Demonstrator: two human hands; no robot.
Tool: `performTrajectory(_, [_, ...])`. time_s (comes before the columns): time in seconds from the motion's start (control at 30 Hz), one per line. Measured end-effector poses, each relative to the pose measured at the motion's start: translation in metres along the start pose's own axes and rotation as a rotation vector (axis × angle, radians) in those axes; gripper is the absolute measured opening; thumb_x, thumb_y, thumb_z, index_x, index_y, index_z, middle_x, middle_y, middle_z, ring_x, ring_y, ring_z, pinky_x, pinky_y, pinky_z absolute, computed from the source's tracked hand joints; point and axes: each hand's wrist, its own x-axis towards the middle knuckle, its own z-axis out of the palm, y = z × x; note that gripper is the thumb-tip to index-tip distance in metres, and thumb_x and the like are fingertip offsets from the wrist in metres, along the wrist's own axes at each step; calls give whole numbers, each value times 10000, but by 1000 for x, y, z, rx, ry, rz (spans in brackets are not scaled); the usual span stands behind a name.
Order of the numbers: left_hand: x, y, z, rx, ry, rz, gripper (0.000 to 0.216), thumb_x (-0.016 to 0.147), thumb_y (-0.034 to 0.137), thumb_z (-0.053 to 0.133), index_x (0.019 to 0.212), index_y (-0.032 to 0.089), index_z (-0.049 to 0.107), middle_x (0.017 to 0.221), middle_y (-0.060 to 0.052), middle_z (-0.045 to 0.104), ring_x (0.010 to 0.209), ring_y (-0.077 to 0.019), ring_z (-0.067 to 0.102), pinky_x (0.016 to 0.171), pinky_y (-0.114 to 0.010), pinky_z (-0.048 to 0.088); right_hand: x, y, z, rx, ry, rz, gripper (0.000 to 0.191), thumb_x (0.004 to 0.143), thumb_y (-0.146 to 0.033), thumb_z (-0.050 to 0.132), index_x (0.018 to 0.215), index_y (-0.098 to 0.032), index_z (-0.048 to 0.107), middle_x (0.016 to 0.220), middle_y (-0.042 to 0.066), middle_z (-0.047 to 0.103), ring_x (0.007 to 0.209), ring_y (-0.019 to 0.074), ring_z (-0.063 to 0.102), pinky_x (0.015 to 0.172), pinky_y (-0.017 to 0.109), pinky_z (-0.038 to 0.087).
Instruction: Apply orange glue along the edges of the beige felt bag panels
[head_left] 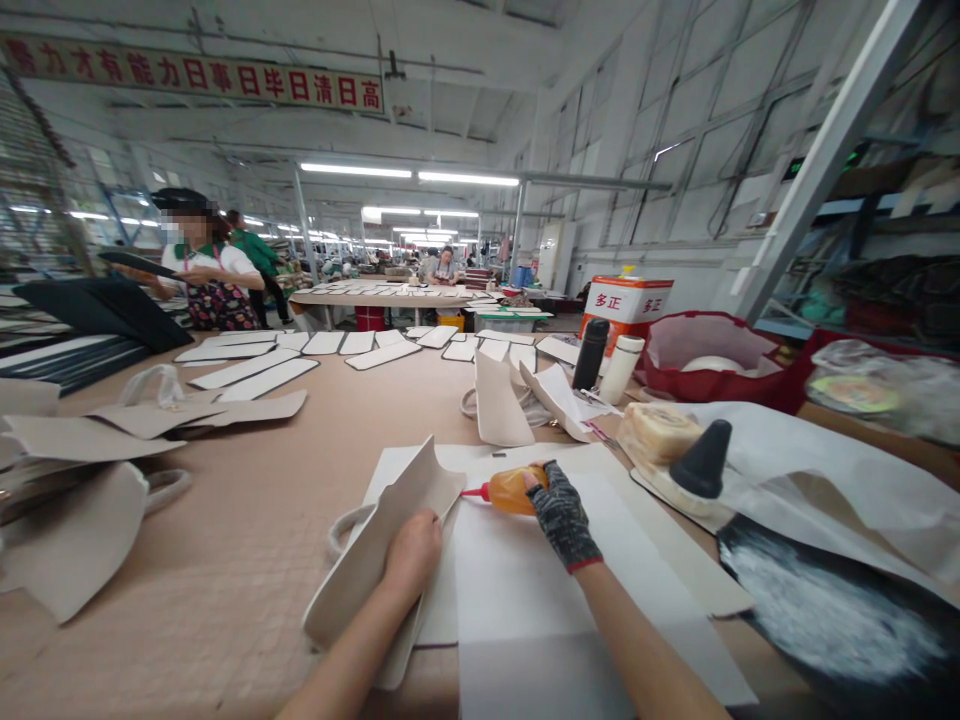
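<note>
Cream, curved, leather-like panel [371,560] with a pale grey loop handle [341,525] is held tilted just left of the large translucent white paper sheet [525,600], which is taken here as the landmark. The panel's lower right side is gripped by the bare left hand [412,555]; its fingertips are hidden. By the right hand [559,520], in a dark grey knitted fingerless glove with a red cuff, a soft, clear plastic squeeze bottle of amber liquid [511,491] is clasped above the sheet's far end. Its slim red nozzle [474,492] is pointed left at the panel's upper right corner; whether the edge is touched, or any liquid released, cannot be told.

For good control, the panel should be held steady and its edge left free of fingers. The nozzle is best brought close along that edge at an even pace, with the bottle squeezed lightly so that no drips are let onto the panel's face. To the sheet's right, the black plastic cone [703,460] is best left clear of the right elbow.
</note>
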Motion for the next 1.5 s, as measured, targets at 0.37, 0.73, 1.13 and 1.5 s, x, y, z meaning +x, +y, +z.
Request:
performTrajectory(0.37, [0, 2, -1, 26, -1, -2, 297, 895, 224, 338, 888, 152, 626, 952, -101, 689, 887, -191, 624, 734, -249, 405, -9, 5, -2, 39, -30, 51, 374, 732, -517, 495, 891, -186, 563, 845, 80, 631, 765, 233, 592, 701, 336, 476])
performTrajectory(0.73, [-2, 2, -1, 22, 13, 14, 289, 897, 233, 344, 871, 142, 616, 931, -112, 686, 870, -202, 628, 714, -262, 398, -25, 1, -10, 49, -62, 41, 319, 738, -494, 507, 850, -201, 562, 799, 54, 623, 728, 214, 586, 712, 326, 474])
performTrajectory(1.13, [-2, 1, 0, 13, 23, 28, 290, 891, 222, 353, 871, 137, 629, 918, -112, 687, 855, -191, 621, 718, -261, 403, -51, -14, -19, 52, -211, 221, 405, 730, -538, 473, 919, -187, 540, 852, 67, 606, 650, 179, 570, 460, 240, 461])
performTrajectory(1.5, [2, -3, 4, -3, 23, 39, 278, 877, 223, 375, 892, 146, 641, 926, -115, 691, 859, -203, 624, 706, -262, 413, -75, -26, -28, 76, -298, 285, 421, 714, -529, 448, 938, -178, 509, 812, 49, 549, 590, 163, 551, 329, 223, 446])
